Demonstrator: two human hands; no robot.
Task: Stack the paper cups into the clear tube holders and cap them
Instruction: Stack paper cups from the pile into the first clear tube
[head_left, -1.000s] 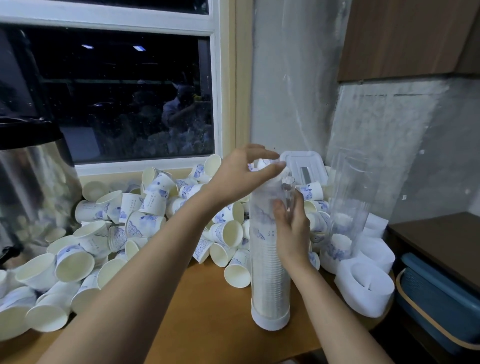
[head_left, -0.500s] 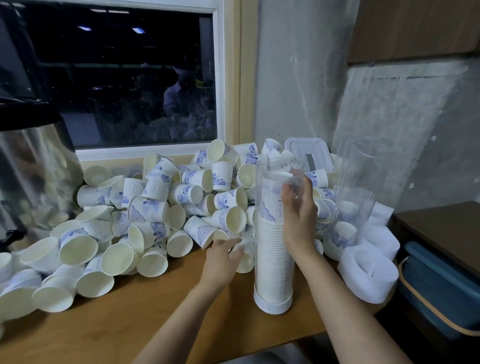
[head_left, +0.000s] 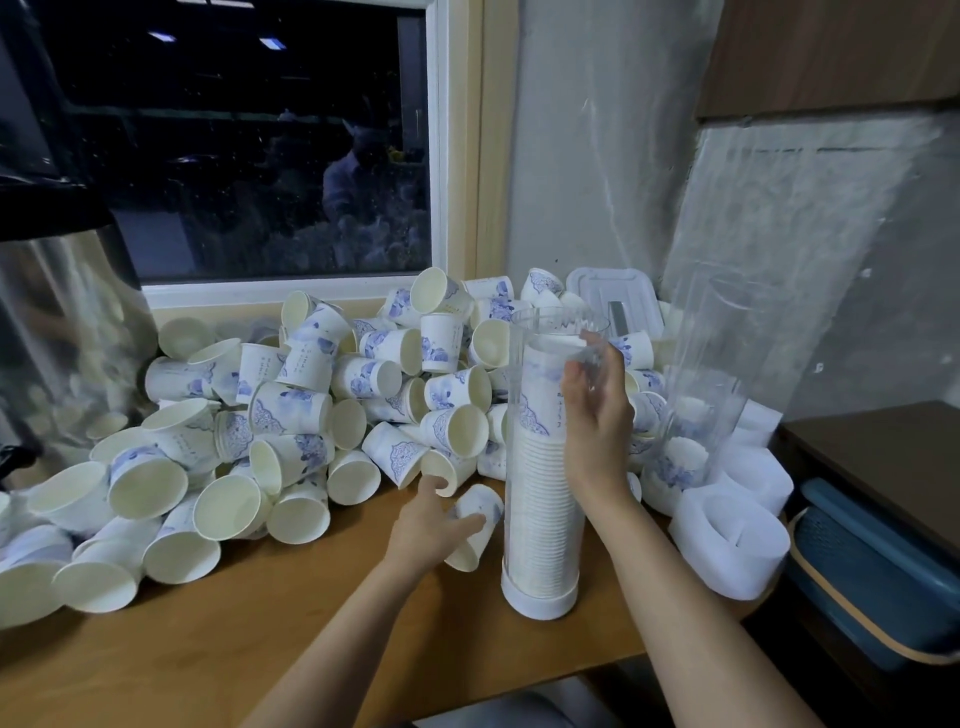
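left hand (head_left: 431, 530) — grip curled round a loose paper cup (head_left: 483, 506) lying on the worktop (head_left: 234, 649) | right hand (head_left: 597, 415) — grip wrapped round the upright clear tube (head_left: 537, 519) near its open top | tube nearly full of stacked cups, just right of that cup, beside the cup pile (head_left: 311, 415)

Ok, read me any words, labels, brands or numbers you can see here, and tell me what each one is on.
No text here is legible.
Top cup in the clear tube: a column of small dark marks beside the blue pattern, too blurred to read.
Loose cups in the pile: similar marks, too small to read.
White lid: no print visible.
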